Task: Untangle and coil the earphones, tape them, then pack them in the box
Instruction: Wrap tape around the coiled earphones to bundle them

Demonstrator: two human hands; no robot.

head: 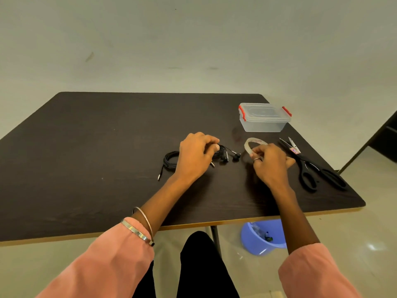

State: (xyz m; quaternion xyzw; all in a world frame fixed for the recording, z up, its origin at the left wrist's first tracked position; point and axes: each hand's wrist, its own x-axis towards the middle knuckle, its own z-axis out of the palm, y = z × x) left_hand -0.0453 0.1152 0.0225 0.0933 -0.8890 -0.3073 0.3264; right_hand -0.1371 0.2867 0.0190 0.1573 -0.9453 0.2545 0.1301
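Centrally, the dark table (86, 147) carries a latched clear box (264, 117) upper right, black scissors (311, 166) right. Left hand (196, 157) grasps the coiled black earphones (223, 155) mid-frame; right hand (271, 163) pinches the tape roll (250, 145).

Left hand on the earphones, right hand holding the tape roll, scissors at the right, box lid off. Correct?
Not quite: the head view shows the box with its lid on. The rest holds: left hand on the earphones, right hand holding the tape roll, scissors at the right.
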